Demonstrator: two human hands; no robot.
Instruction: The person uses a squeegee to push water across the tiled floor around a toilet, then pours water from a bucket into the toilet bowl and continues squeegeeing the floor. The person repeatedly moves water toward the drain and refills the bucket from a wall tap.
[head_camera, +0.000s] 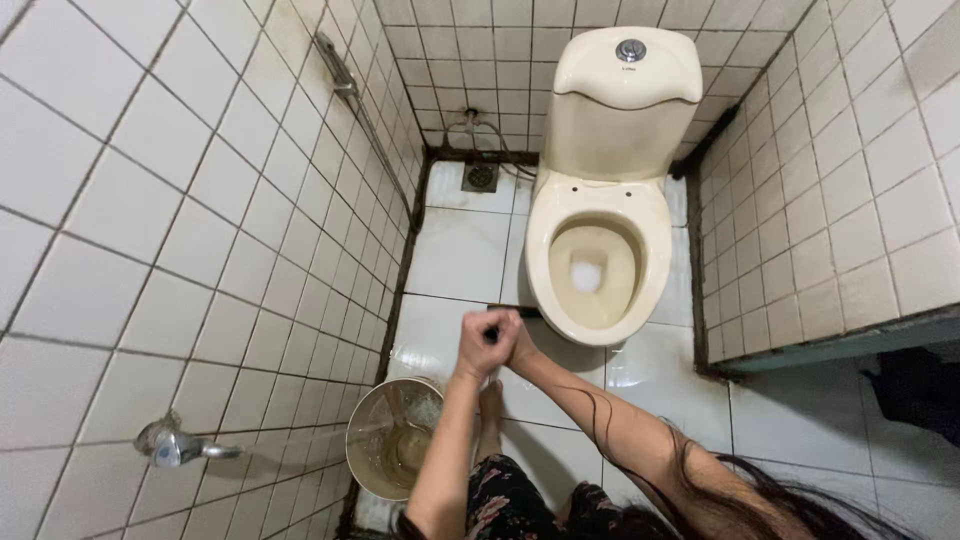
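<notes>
Head view, looking down into a narrow tiled washroom.

Toilet (598, 215): cream, seat and lid absent from the bowl rim, tank behind it against the back wall, round flush button on top. Water sits in the bowl.

Both hands meet just in front of the toilet's front edge, over the wet floor tiles. Left hand (484, 340) is clenched around a thin dark handle (492, 335); only a short stub of it shows between the fingers, and what it belongs to cannot be told. Right hand (520, 345) presses against the left from the toilet side, fingers curled; whether it grips the same handle cannot be told. The right forearm runs back toward the lower right, with long dark hair hanging over it.

Bucket (392, 440): clear plastic, on the floor left of and nearer than the toilet, under the left forearm, a scoop lying inside it.

Wall tap (172, 445): metal, on the left wall, further from the toilet than the bucket.

Floor drain (480, 177): left of the toilet tank, at the back wall.
</notes>
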